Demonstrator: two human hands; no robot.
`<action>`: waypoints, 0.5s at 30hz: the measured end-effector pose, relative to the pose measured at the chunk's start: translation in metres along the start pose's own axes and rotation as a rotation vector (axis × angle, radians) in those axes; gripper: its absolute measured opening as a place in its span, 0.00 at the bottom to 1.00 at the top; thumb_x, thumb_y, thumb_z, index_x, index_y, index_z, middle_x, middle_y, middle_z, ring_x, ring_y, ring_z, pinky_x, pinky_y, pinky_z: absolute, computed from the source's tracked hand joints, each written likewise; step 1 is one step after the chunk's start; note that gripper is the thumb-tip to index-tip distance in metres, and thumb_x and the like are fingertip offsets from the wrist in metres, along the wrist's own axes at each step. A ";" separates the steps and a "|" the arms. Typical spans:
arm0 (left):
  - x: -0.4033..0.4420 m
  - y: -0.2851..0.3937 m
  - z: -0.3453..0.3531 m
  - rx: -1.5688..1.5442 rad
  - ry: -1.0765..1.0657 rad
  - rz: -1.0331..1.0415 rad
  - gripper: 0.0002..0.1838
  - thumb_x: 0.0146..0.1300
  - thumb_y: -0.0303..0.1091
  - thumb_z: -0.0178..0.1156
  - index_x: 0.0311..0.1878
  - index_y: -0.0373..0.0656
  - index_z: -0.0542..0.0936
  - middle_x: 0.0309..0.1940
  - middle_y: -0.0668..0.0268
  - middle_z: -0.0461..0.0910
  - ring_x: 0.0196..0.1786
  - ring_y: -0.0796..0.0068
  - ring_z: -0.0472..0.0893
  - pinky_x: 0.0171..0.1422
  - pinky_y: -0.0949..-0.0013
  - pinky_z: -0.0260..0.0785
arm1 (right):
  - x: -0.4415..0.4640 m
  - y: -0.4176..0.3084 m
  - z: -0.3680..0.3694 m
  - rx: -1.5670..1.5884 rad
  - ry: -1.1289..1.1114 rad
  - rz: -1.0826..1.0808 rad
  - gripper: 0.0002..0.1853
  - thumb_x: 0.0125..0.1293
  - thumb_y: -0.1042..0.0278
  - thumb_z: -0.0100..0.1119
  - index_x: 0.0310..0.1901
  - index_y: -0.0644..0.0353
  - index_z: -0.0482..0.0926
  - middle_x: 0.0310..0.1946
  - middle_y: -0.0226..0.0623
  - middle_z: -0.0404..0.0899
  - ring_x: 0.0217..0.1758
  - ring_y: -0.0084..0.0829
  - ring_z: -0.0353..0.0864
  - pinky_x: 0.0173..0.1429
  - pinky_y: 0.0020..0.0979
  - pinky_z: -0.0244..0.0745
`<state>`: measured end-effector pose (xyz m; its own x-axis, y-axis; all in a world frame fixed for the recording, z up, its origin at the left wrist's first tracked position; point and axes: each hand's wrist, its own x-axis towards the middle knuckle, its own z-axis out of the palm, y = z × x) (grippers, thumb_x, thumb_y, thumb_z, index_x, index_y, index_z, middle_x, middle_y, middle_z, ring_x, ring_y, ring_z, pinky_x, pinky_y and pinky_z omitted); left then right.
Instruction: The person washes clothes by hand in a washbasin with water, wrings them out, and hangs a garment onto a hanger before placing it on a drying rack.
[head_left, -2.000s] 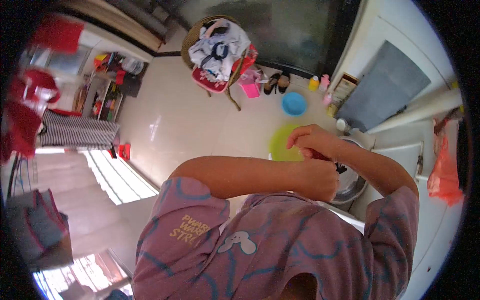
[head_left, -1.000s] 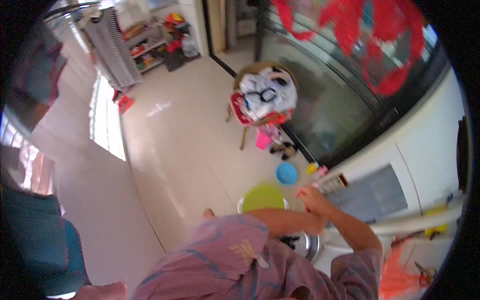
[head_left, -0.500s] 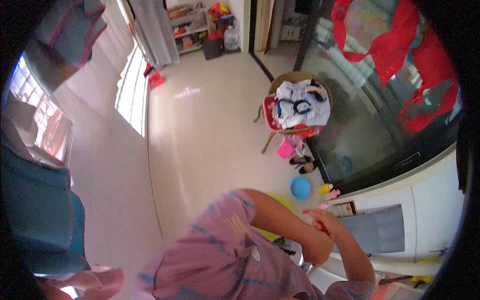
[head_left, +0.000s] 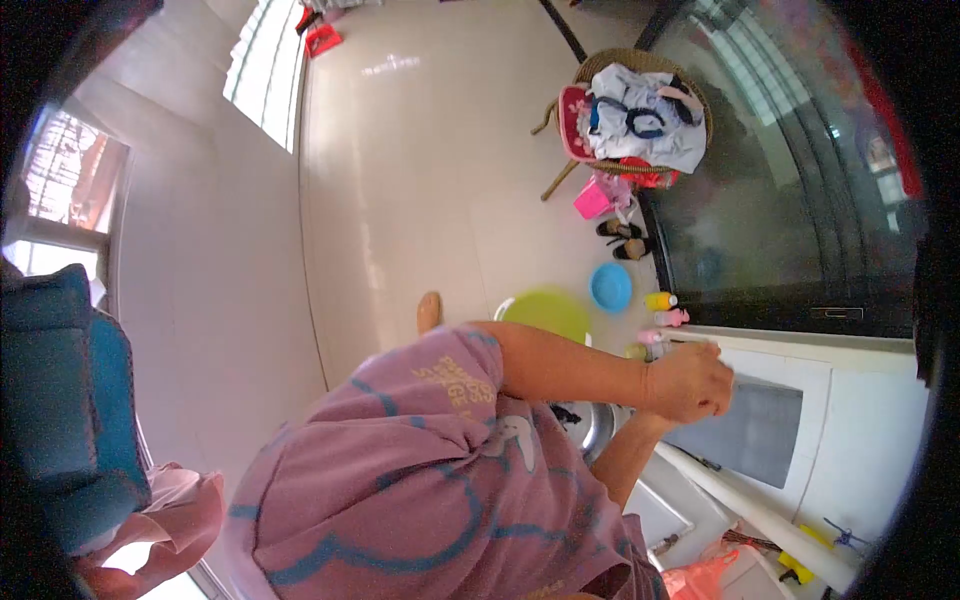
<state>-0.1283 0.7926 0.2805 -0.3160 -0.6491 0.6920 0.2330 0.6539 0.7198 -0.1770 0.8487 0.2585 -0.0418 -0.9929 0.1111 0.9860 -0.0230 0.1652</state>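
Note:
My left hand (head_left: 692,383) is at the end of the outstretched arm, its fingers curled into a closed fist. What it holds, if anything, is hidden. Under it, the right forearm (head_left: 628,455) reaches up to meet it, and most of my right hand is covered by the left, so its fingers do not show. Below the arms are a round metal basin (head_left: 598,432) with something dark beside it and a white sink (head_left: 675,500). A grey panel (head_left: 750,432) in the white cabinet lies just beyond the hands.
A green tub (head_left: 550,312) and a blue basin (head_left: 610,288) stand on the floor, near a yellow bottle (head_left: 660,300). Black shoes (head_left: 630,248) and a pink container (head_left: 592,200) lie by the glass door (head_left: 770,220). White laundry (head_left: 650,120) fills a wicker chair. A bare foot (head_left: 429,312) shows.
The view has tipped downward. My left hand has moved from lower on the right arm up to the right hand, now covering it; the red-nailed fingers seen before are hidden.

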 end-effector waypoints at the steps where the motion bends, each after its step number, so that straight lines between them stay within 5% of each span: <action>1: -0.011 -0.001 0.018 -0.270 0.159 -0.056 0.05 0.46 0.33 0.61 0.20 0.54 0.74 0.23 0.70 0.74 0.31 0.70 0.76 0.55 0.51 0.63 | -0.002 -0.002 0.003 -0.032 0.042 0.044 0.19 0.71 0.60 0.50 0.60 0.56 0.71 0.45 0.31 0.67 0.51 0.22 0.63 0.59 0.32 0.58; 3: -0.015 0.020 0.037 -0.558 0.590 -0.091 0.09 0.52 0.38 0.60 0.33 0.50 0.71 0.27 0.64 0.72 0.31 0.67 0.74 0.47 0.59 0.65 | -0.006 -0.005 0.009 -0.098 0.144 0.115 0.18 0.71 0.62 0.50 0.59 0.56 0.72 0.40 0.30 0.66 0.45 0.21 0.63 0.53 0.30 0.60; 6: -0.034 0.022 0.040 -0.105 0.197 0.019 0.13 0.58 0.42 0.58 0.34 0.43 0.69 0.24 0.65 0.66 0.26 0.67 0.66 0.35 0.63 0.63 | -0.010 -0.011 0.018 -0.194 0.332 0.231 0.16 0.71 0.64 0.49 0.57 0.57 0.73 0.33 0.29 0.65 0.37 0.21 0.63 0.44 0.28 0.62; 7: -0.045 0.025 0.025 -0.016 -0.350 0.044 0.12 0.58 0.42 0.58 0.31 0.43 0.69 0.23 0.66 0.66 0.24 0.67 0.66 0.32 0.61 0.62 | -0.013 -0.013 0.023 -0.227 0.389 0.264 0.15 0.71 0.65 0.49 0.57 0.57 0.73 0.31 0.28 0.65 0.34 0.21 0.62 0.41 0.27 0.63; 9: -0.060 0.030 0.027 0.078 -0.868 0.048 0.12 0.56 0.41 0.58 0.27 0.44 0.72 0.21 0.66 0.68 0.23 0.65 0.68 0.28 0.59 0.63 | -0.015 -0.016 0.031 -0.318 0.503 0.332 0.14 0.71 0.67 0.48 0.56 0.57 0.74 0.26 0.28 0.64 0.28 0.21 0.62 0.35 0.25 0.65; 11: -0.085 0.027 0.057 0.096 -0.814 -0.036 0.11 0.54 0.40 0.58 0.22 0.44 0.76 0.21 0.64 0.75 0.24 0.63 0.76 0.24 0.57 0.65 | -0.014 -0.016 0.039 -0.445 0.600 0.392 0.14 0.71 0.69 0.48 0.55 0.58 0.75 0.22 0.27 0.63 0.23 0.20 0.62 0.29 0.23 0.67; 13: -0.090 0.030 0.058 0.106 -0.811 0.139 0.11 0.53 0.39 0.58 0.21 0.44 0.80 0.23 0.63 0.80 0.27 0.62 0.81 0.24 0.56 0.68 | -0.008 -0.009 0.049 -0.683 0.698 0.456 0.12 0.69 0.71 0.48 0.50 0.61 0.76 0.18 0.24 0.59 0.19 0.19 0.59 0.24 0.20 0.62; 15: -0.046 0.051 -0.020 0.111 -0.839 0.584 0.10 0.53 0.37 0.59 0.24 0.44 0.84 0.26 0.61 0.82 0.31 0.61 0.84 0.27 0.56 0.72 | 0.003 -0.003 0.055 -1.015 0.740 0.557 0.09 0.67 0.74 0.48 0.45 0.63 0.77 0.16 0.24 0.60 0.18 0.18 0.60 0.24 0.19 0.61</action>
<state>-0.0832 0.8483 0.2863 -0.7316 0.2342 0.6402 0.4834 0.8404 0.2450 -0.1892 0.8526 0.3123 0.1739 -0.7212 -0.6705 0.5411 0.6389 -0.5469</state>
